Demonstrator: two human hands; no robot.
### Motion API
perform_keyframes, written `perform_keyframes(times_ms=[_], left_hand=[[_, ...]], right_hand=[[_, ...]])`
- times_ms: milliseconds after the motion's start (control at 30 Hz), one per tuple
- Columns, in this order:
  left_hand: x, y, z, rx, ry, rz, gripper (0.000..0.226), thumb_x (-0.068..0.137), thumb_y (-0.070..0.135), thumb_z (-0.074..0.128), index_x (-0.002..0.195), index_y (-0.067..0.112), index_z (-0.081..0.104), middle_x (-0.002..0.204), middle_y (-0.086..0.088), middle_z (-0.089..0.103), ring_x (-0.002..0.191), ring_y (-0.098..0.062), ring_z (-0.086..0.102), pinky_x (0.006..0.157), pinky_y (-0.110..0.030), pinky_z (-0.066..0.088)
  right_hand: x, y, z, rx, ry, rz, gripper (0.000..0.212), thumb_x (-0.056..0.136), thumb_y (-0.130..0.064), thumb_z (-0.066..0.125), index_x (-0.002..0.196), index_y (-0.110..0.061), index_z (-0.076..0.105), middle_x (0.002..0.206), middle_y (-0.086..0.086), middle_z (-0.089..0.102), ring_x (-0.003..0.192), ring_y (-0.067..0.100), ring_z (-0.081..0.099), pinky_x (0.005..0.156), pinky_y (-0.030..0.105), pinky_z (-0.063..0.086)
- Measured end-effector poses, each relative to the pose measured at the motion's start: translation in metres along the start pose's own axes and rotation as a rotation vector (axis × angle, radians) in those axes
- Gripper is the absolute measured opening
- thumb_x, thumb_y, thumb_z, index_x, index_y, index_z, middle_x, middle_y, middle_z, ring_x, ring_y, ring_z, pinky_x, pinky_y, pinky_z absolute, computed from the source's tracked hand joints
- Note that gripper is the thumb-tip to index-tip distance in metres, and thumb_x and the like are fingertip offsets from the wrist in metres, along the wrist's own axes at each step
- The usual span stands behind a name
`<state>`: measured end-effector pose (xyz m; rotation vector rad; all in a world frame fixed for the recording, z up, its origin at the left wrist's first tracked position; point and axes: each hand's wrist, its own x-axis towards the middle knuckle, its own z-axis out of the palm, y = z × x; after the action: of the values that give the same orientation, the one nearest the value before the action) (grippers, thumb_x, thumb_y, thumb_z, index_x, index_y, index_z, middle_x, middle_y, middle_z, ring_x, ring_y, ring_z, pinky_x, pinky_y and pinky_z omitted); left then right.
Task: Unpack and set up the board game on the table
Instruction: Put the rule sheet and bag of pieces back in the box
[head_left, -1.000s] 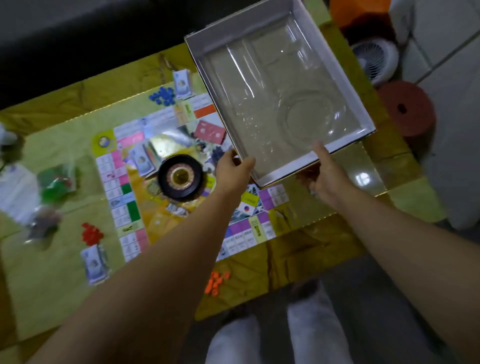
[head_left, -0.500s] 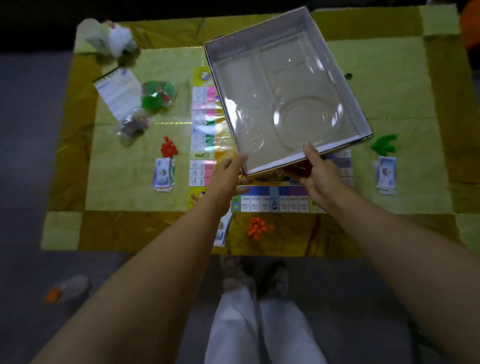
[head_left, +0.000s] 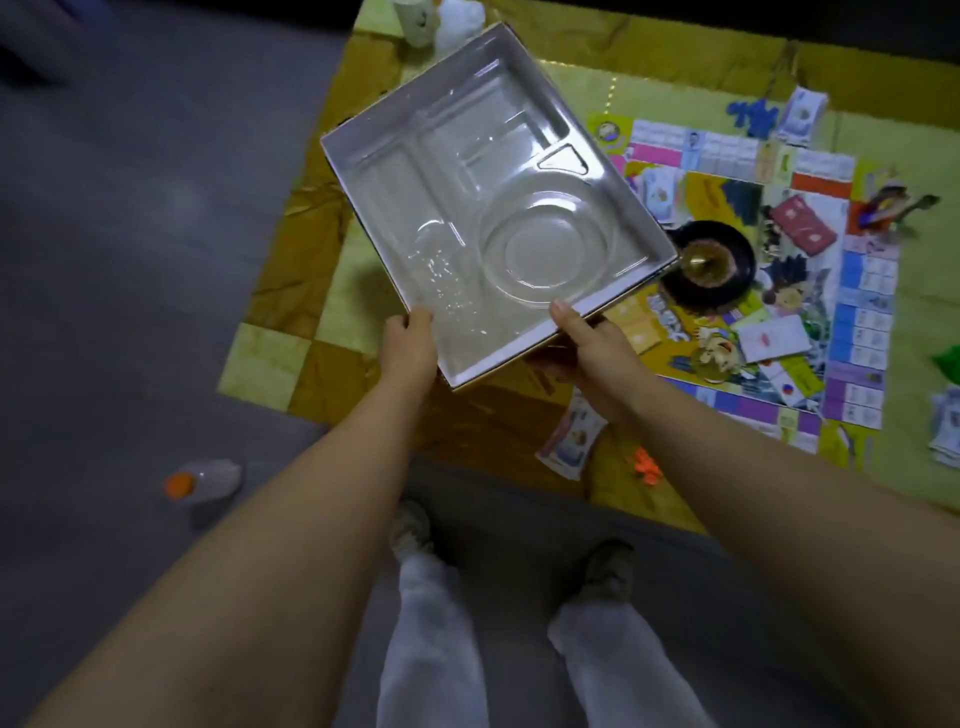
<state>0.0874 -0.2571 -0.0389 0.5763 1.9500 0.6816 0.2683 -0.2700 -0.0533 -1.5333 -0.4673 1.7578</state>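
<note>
A dull grey floor (head_left: 130, 260) spreads under dim indoor light, with a small plastic bottle (head_left: 205, 480) with an orange cap lying on its side. The tabletop (head_left: 280, 364) is covered by a glossy cloth of yellow and gold squares, a pale cup (head_left: 418, 23) at its far edge.

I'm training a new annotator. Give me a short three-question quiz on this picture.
1. True or false: the white cardboard box with its clear plastic insert holds game pieces.
2. How many hands grip its near edge? A none, B one, C two.
3. Fill in: the black round disc with a gold centre sits on the colourful game ____.
Key: 1 false, it looks empty. 2 C, left hand and right hand. 3 board.
</note>
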Motion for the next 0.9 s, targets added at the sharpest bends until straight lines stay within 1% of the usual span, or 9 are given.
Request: perform_keyframes(times_ms=[67,167,300,367,467,633,700,800,900], left_hand=[[0.019,-0.009,-0.028,0.032,0.035,-0.012,0.033,0.098,0.022,0.039,0.115,-0.002,0.055,0.105,-0.020,0.055,0.074,-0.020,0.044,0.062,-0.031,0.033],[0.052,-0.030,-0.081,0.107,0.103,-0.018,0.037,0.101,0.017,0.033,0.125,-0.006,0.050,0.127,-0.026,0.052,0.087,-0.022,0.042,0.071,-0.026,0.030],[0.084,-0.053,-0.140,0.226,0.149,-0.031,0.032,0.098,0.014,0.035,0.120,-0.002,0.052,0.119,-0.021,0.056,0.095,-0.029,0.048,0.070,-0.026,0.028],[0.101,-0.067,-0.164,0.306,0.145,-0.046,0.030,0.096,0.012,0.037,0.119,0.000,0.053,0.117,-0.021,0.057,0.102,-0.034,0.053,0.073,-0.029,0.033],[0.120,-0.082,-0.188,0.396,0.127,-0.027,0.029,0.090,0.011,0.042,0.116,0.008,0.055,0.114,-0.019,0.062,0.104,-0.040,0.057,0.088,-0.039,0.047],[0.146,-0.095,-0.209,0.527,0.097,-0.072,0.035,0.091,0.013,0.044,0.124,0.012,0.055,0.122,-0.018,0.061,0.110,-0.041,0.056,0.095,-0.045,0.047],[0.153,-0.096,-0.213,0.563,0.100,-0.085,0.035,0.093,0.012,0.043,0.126,0.010,0.055,0.125,-0.019,0.059,0.114,-0.041,0.054,0.094,-0.042,0.045],[0.165,-0.099,-0.218,0.597,0.100,-0.081,0.034,0.094,0.010,0.042,0.126,0.009,0.054,0.126,-0.019,0.058,0.114,-0.041,0.054,0.093,-0.041,0.043],[0.174,-0.095,-0.219,0.613,0.105,-0.074,0.031,0.094,0.013,0.047,0.124,0.010,0.055,0.124,-0.019,0.059,0.112,-0.040,0.056,0.093,-0.042,0.045]], right_hand=[[0.005,0.013,0.034,0.017,-0.021,0.040,0.045,0.093,-0.033,0.061,0.125,-0.003,0.054,0.118,0.013,0.067,0.104,0.030,0.067,0.073,0.036,0.059],[0.008,0.042,0.094,0.075,-0.071,0.132,0.038,0.095,-0.025,0.059,0.125,-0.002,0.054,0.116,0.013,0.067,0.097,0.023,0.069,0.078,0.037,0.059],[0.006,0.085,0.158,0.201,-0.109,0.233,0.034,0.098,-0.015,0.052,0.127,0.002,0.049,0.113,0.014,0.067,0.091,0.018,0.070,0.077,0.035,0.060],[0.009,0.104,0.183,0.241,-0.107,0.276,0.035,0.099,-0.013,0.050,0.128,0.005,0.047,0.119,0.019,0.064,0.094,0.021,0.070,0.079,0.037,0.059],[0.015,0.128,0.208,0.236,-0.055,0.374,0.036,0.099,-0.014,0.050,0.126,0.009,0.049,0.124,0.023,0.060,0.104,0.027,0.065,0.087,0.040,0.055],[0.026,0.148,0.228,0.278,0.013,0.564,0.032,0.097,-0.014,0.054,0.122,0.005,0.052,0.128,0.022,0.056,0.116,0.032,0.057,0.089,0.043,0.052],[0.029,0.151,0.230,0.104,-0.004,0.611,0.032,0.096,-0.022,0.056,0.119,0.000,0.054,0.124,0.021,0.059,0.107,0.030,0.061,0.081,0.039,0.057],[0.026,0.141,0.231,-0.389,-0.120,0.675,0.039,0.097,-0.040,0.050,0.100,-0.003,0.061,0.094,0.016,0.065,0.077,0.024,0.064,0.064,0.031,0.056],[0.027,0.119,0.226,-0.597,-0.171,0.597,0.044,0.100,-0.037,0.046,0.079,-0.003,0.063,0.075,0.013,0.065,0.061,0.020,0.062,0.053,0.023,0.050]])
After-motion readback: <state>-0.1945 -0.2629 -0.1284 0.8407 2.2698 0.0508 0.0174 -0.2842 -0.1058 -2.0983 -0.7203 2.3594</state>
